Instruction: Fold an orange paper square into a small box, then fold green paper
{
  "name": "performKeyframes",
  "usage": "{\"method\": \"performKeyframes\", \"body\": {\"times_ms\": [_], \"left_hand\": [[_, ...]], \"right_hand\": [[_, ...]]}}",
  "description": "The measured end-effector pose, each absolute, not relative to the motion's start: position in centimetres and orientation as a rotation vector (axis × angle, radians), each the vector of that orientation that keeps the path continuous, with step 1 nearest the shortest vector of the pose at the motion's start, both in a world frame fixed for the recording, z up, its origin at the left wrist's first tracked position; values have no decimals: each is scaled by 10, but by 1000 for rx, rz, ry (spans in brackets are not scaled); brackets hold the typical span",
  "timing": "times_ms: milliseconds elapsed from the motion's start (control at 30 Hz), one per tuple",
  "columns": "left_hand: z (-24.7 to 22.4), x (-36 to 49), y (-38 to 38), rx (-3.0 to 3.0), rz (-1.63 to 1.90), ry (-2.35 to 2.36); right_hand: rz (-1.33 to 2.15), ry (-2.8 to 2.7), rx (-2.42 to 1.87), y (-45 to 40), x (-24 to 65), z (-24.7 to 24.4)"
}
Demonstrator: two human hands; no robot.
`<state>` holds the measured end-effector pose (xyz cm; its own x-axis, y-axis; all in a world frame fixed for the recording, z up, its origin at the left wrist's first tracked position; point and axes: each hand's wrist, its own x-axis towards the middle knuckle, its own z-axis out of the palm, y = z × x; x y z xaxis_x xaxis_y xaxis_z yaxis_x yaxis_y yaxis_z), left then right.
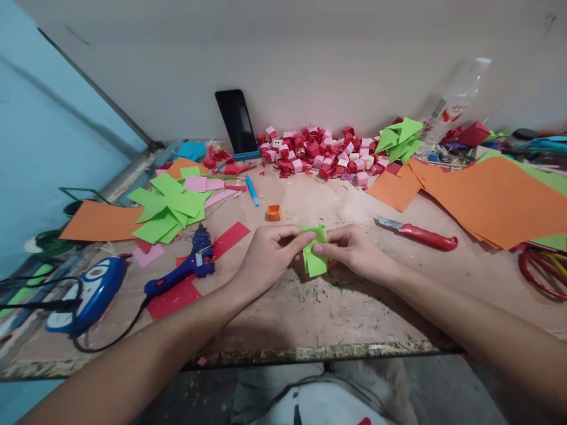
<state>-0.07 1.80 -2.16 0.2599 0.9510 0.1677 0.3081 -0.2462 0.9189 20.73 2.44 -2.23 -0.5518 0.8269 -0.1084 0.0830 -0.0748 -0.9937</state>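
A small folded piece of green paper (315, 260) is held upright between both hands over the middle of the table (283, 330). My left hand (274, 251) pinches its left side, thumb on the near face. From the right, my right hand (354, 251) grips it with thumb and forefinger. Just beyond my left hand stands a small orange paper box (273, 212). Fingers behind the paper are partly hidden.
Left: a blue glue gun (195, 265), green sheets (170, 203), a blue and white device (91, 295). Back: red and pink paper boxes (314, 150), a phone (237, 121), a bottle (456, 106). Right: a red-handled knife (425, 236), orange paper (496, 198), scissors (538, 274).
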Motion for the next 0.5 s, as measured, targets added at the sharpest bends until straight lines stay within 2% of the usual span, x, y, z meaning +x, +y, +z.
{"method": "performKeyframes", "body": {"times_ms": [500], "left_hand": [[-20, 0, 18, 1720, 961, 1117]], "right_hand": [[1640, -1555, -1023, 25, 201, -24]]}}
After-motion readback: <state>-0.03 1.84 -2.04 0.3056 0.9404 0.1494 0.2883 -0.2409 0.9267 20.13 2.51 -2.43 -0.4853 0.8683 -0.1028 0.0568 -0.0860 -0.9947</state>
